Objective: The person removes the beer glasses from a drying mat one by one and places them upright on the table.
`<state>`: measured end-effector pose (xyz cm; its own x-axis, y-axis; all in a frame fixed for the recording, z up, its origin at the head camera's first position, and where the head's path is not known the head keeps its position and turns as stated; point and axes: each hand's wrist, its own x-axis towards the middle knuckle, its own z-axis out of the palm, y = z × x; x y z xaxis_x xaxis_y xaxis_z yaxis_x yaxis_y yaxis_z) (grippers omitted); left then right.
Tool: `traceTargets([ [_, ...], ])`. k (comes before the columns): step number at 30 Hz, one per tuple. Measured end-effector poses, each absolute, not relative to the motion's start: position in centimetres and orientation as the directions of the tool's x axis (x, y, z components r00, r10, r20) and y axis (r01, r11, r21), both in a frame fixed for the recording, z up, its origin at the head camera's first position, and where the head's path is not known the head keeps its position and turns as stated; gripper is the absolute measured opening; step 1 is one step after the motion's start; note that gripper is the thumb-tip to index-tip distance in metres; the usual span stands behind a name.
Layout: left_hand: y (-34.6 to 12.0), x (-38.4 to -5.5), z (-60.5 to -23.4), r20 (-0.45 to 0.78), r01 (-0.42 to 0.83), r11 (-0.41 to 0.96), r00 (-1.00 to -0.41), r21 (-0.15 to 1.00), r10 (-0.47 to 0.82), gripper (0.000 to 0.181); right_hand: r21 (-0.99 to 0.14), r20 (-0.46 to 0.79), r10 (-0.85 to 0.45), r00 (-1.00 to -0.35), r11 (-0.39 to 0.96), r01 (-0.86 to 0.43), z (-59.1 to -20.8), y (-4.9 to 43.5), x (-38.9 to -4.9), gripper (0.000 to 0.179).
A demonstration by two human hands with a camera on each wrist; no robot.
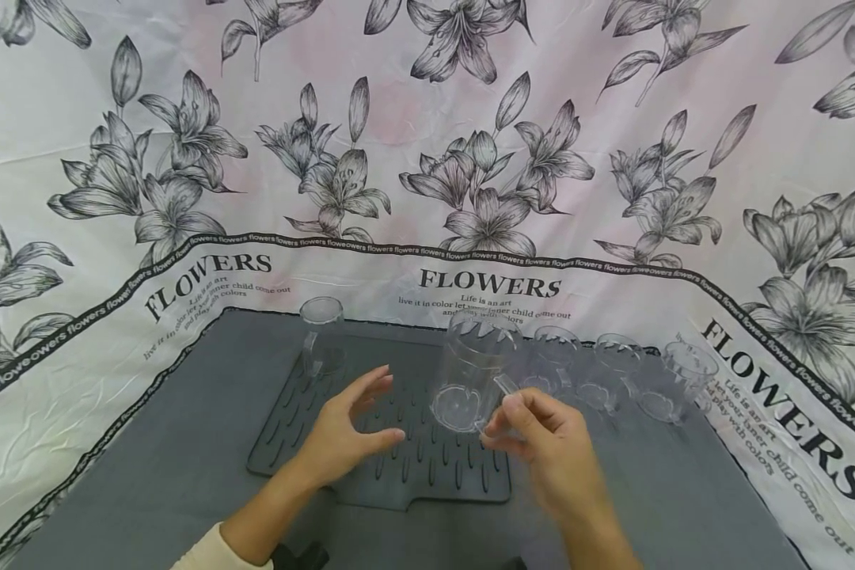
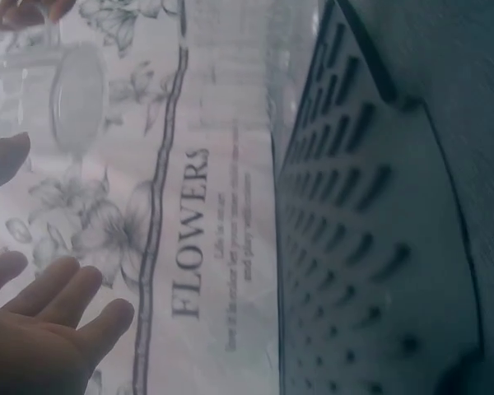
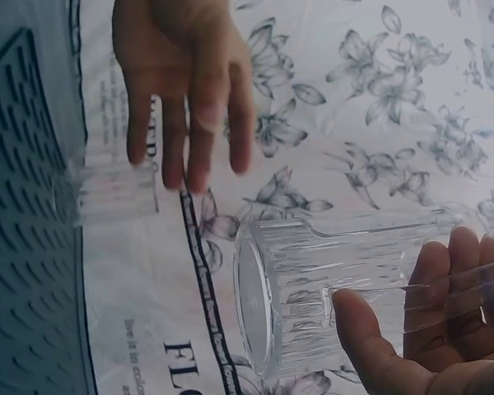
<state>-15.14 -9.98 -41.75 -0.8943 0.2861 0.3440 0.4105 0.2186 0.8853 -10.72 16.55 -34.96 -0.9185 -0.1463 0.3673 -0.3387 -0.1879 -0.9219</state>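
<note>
My right hand point(image 1: 541, 431) grips a clear mug point(image 1: 473, 372) by its handle, with the thumb and curled fingers pinched round it. The mug is raised over the right part of a dark grey drying mat point(image 1: 427, 483), its flat base showing in the right wrist view point(image 3: 251, 300). To the left of the mug, my left hand point(image 1: 345, 431) is held above the mat with thumb and fingers spread, apart from the mug. In the left wrist view, the fingers of that left hand point(image 2: 49, 337) are extended and nothing is in them. Another clear mug point(image 1: 323, 336) stands on the mat's back left corner.
Three more clear mugs point(image 1: 554, 360) stand in a row at the back right of the grey table point(image 1: 157, 443), beside the mat. A floral cloth point(image 1: 370, 198) with lettering hangs behind and along both sides. The mat's spout point(image 1: 374, 499) faces the near side.
</note>
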Motion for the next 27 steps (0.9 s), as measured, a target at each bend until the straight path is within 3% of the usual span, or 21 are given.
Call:
traceTargets([
  [13,-15.3,-14.9,-43.3,0.349,0.381,0.369,-0.925,0.848,0.152,0.081,-0.904,0.416,-0.033,-0.909,-0.121,-0.410,-33.7,20.2,-10.0,0.023],
  [27,-19.5,-14.2,-44.8,0.309,0.290,0.467,-0.950,0.835,0.038,0.084,-0.843,0.494,0.034,-0.869,-0.224,-0.489,-33.5,24.0,-10.2,0.019],
])
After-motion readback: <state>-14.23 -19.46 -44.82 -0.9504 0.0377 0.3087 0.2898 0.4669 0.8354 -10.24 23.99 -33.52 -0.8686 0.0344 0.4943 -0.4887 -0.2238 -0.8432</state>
